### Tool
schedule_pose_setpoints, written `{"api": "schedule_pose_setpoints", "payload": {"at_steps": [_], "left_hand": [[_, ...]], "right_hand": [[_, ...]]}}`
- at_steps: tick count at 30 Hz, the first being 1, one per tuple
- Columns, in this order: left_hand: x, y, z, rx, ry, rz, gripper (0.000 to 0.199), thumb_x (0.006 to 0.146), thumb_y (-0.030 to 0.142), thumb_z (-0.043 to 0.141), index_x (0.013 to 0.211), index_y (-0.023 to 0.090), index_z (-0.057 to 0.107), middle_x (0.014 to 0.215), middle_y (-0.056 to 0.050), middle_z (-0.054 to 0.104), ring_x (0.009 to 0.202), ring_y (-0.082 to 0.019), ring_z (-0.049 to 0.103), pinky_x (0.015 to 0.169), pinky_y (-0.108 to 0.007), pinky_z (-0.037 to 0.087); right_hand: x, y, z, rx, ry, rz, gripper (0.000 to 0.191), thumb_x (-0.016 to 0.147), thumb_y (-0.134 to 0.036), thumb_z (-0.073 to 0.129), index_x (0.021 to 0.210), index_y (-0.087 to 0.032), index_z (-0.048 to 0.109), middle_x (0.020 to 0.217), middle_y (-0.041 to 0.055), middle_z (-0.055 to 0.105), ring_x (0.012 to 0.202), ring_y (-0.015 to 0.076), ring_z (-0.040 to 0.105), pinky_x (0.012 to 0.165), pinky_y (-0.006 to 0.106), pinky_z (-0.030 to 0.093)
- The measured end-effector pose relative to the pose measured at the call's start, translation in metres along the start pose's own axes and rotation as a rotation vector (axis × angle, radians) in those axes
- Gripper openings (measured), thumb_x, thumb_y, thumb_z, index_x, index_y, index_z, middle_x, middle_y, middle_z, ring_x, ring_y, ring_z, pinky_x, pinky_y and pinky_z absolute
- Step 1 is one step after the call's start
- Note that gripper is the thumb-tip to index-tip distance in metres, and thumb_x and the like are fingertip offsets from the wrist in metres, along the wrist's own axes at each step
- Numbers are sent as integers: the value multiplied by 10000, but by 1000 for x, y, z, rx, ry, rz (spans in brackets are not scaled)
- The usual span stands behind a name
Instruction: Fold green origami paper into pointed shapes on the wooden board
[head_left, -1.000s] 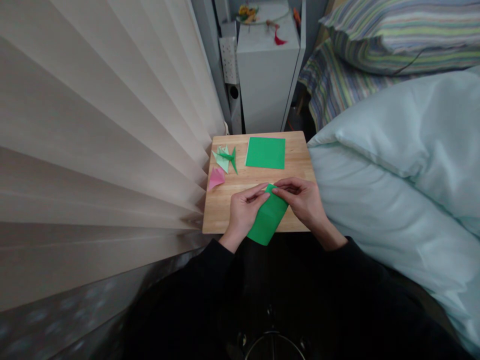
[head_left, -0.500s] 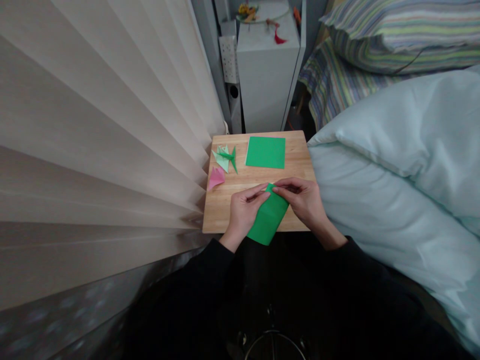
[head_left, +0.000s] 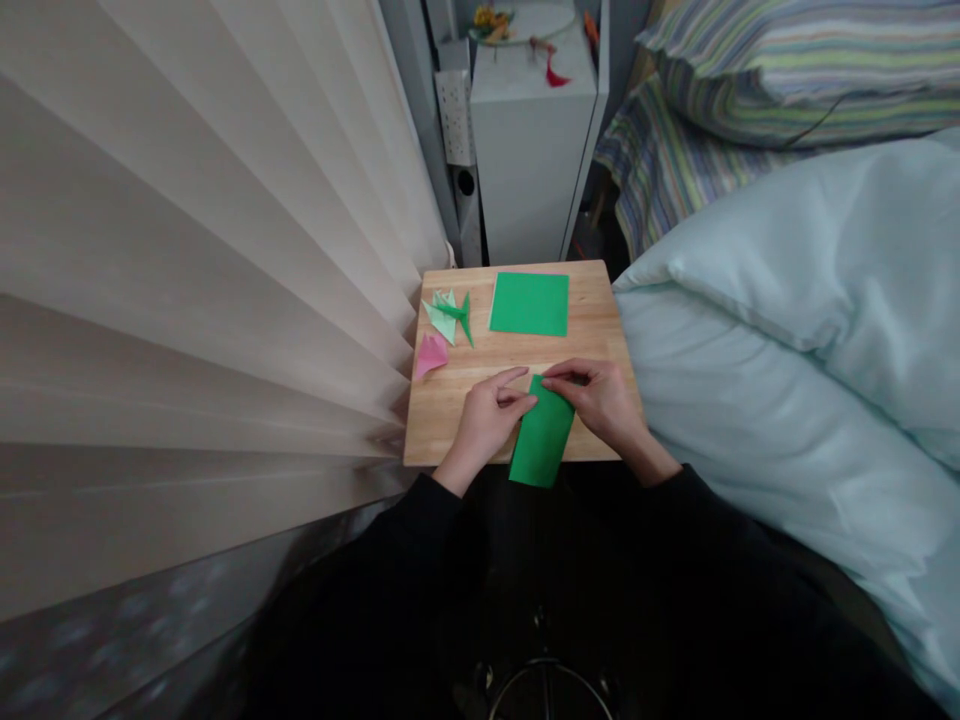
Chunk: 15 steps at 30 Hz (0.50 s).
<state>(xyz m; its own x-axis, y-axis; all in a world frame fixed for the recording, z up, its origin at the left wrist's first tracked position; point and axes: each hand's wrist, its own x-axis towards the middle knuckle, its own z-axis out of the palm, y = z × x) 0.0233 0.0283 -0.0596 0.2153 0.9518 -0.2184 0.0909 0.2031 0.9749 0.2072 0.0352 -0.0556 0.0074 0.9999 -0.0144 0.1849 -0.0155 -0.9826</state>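
Paper (head_left: 546,440) over table (head_left: 431,425)
Right hand (head_left: 596,395) pinches its top; left hand (head_left: 486,418) touches its side, whether grasping I cannot tell.

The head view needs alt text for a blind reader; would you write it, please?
A right hand pinches the top of a green paper strip, left hand at its left edge, partly over a wooden tabletop. On it lie a green sheet and, to its left, folded pink paper and folded green papers.
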Motion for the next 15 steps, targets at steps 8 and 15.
{"api": "schedule_pose_setpoints", "payload": {"at_steps": [8,15], "left_hand": [[9,-23,-7,194,143,16,276,793,101,734,973,212,558,627,62,659,610,-144,671,602,-226,442],[15,-36,-15,454,160,59,172,830,71,696,918,202,630,710,14,706,706,-179,708,692,-273,501]], "right_hand": [[-11,3,5,-691,-11,-298,330,867,-138,666,1188,-167,737,1307,162,723,1248,334,651,1044,530,489],[-35,16,29,-984,-331,-290,354,893,-81,656,1230,-188,684,1433,143,662,1414,340,537,1158,654,343]]}}
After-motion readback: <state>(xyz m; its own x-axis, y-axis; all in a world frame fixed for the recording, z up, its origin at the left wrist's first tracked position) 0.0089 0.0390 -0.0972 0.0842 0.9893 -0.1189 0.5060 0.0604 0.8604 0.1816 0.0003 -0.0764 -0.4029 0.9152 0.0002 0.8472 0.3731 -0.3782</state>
